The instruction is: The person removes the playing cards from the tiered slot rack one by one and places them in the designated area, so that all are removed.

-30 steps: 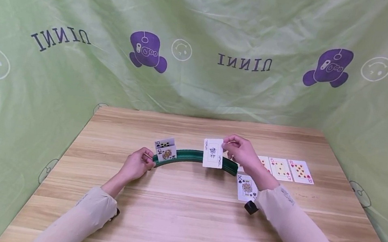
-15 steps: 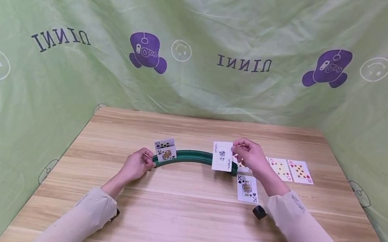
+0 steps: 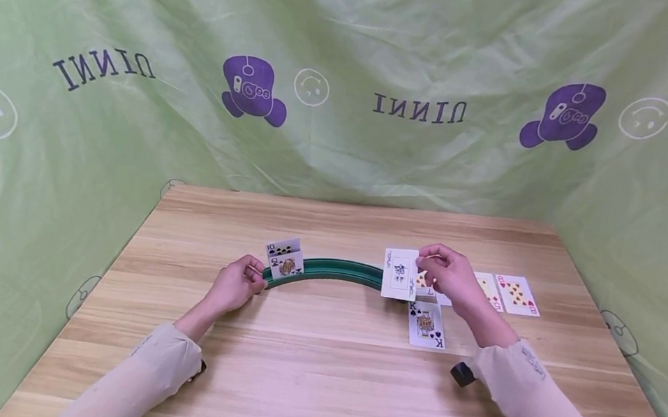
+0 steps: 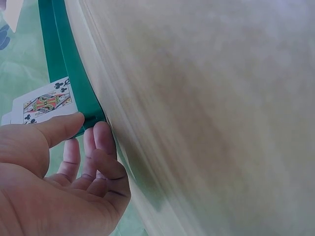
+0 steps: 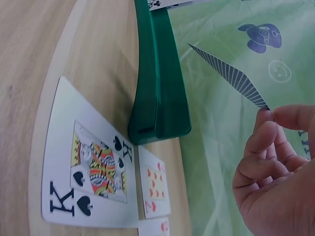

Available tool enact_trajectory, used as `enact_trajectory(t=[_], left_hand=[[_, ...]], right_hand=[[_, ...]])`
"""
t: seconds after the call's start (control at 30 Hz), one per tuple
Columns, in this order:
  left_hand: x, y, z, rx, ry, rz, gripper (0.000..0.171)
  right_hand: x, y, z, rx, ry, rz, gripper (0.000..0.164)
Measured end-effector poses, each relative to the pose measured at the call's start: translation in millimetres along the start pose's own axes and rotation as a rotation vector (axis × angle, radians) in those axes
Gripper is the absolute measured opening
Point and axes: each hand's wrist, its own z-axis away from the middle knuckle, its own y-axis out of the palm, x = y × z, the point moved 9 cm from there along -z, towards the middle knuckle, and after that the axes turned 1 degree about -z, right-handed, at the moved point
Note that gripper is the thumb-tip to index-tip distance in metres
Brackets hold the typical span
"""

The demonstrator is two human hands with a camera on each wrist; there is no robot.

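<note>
My right hand (image 3: 451, 280) pinches a joker card (image 3: 399, 273) by its upper right corner, held up over the right end of the curved green card holder (image 3: 341, 270). In the right wrist view the joker's striped back (image 5: 231, 77) shows, apart from the holder. My left hand (image 3: 238, 284) grips the holder's left end, thumb on top and fingers at its underside in the left wrist view. A queen of clubs (image 3: 288, 266) and a ten of spades (image 3: 283, 249) stand in the holder beside that hand, the ten behind the queen.
A king of spades (image 3: 428, 325) lies face up just in front of the holder's right end. Behind it runs a row of red cards, with a seven of hearts (image 5: 154, 188) and an eight of hearts (image 3: 517, 295) at the right; my right hand covers part of it.
My right hand has moved right with the joker, from over the holder's right half to its right end, uncovering the king of spades. The left hand and the holder have stayed put.
</note>
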Motion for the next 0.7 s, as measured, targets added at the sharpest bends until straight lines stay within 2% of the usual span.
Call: enact_trajectory(t=[0.3,0.7], left_hand=[[0.3,0.6,-0.3,0.000,0.000,-0.005,0.021],[-0.4,-0.3,0.1,-0.006,0.005,-0.009,0.021]], right_hand=[[-11,-18,9,-0.017,0.050,0.059,0.031],[-21,-34,19,-0.025,0.070,0.084,0.034]])
